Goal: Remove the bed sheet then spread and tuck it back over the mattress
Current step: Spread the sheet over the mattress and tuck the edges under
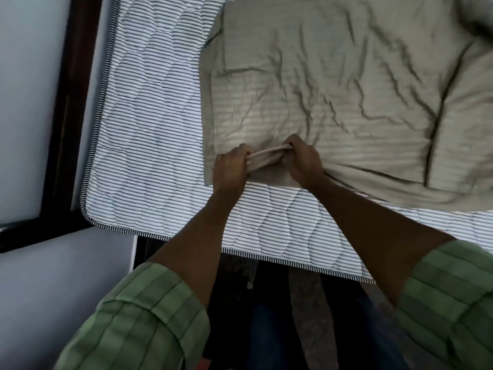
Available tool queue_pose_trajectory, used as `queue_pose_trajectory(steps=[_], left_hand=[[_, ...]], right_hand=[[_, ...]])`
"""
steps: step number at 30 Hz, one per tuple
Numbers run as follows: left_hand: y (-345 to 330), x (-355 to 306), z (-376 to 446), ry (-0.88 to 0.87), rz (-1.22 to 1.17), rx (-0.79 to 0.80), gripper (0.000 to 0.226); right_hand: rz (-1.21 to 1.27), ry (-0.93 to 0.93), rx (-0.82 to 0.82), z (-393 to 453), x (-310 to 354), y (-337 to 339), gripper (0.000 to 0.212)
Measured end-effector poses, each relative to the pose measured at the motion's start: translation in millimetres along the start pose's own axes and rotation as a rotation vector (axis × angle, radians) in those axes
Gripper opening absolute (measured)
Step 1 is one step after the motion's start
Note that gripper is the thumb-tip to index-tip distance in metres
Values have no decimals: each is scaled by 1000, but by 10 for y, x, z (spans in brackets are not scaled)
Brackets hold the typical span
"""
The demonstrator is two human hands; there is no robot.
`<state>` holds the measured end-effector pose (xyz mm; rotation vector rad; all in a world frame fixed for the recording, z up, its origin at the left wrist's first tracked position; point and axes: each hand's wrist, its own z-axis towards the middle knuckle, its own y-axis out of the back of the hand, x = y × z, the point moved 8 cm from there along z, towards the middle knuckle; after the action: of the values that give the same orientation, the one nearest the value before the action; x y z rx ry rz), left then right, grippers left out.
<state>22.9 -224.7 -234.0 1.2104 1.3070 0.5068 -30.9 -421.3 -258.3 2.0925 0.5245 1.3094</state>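
Fingers of both hands are curled tight around one bunched fold of a bed sheet (pixel 333 84), gripping it near the sheet's front edge. The left hand (pixel 230 166) and the right hand (pixel 304 158) sit close together, knuckles up, with a short rolled band of cloth stretched taut between them. Both forearms reach forward from rolled-up green striped sleeves (pixel 149 313) at the bottom of the view.

No box, basket or other container is in view; the only thing bearing anything is the mattress (pixel 149 116), and the sheet lies on top of it.

The sheet is a pale grey-beige cloth with faint woven stripes. It is loose and heavily wrinkled, with long dark creases running across its middle and a deeper fold down its right side. It covers the centre and right of the mattress top. A wide strip of mattress is bare on the left, and a narrower strip is bare along the near edge, below the hands. The sheet's near left corner lies flat just beside the left hand.

The mattress is white with thin dark stripes and wavy quilted stitching, edged in striped piping. Its rounded near left corner sits against a dark wooden frame (pixel 69 102) beside a pale wall (pixel 26 76).
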Motion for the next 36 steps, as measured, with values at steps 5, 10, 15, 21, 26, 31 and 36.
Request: queue_pose_trajectory(steps=[5,10,15,21,26,31,36], left_hand=[[389,232,36,169,11,-301,19],[361,218,102,176,29,-268,10],[41,349,-79,170,139,102,15],[305,364,-186,357,-111,-136,30],[-96,398,-288,139,38,145,33],[-285,524,-450,45,-59,332,75],[-133,434,-402,9,-14,193,35]], right_hand=[[-118,73,-51,88,42,61,16],[-207,136,65,-15,190,-44,40],[-653,30,314,-142,-186,-97,34],[-480,142,214,-232,-221,46,20],[-571,382,43,-614,-2,-80,28],[-426,329,92,-901,-84,-337,17],[-359,252,28,-888,-22,-419,10]])
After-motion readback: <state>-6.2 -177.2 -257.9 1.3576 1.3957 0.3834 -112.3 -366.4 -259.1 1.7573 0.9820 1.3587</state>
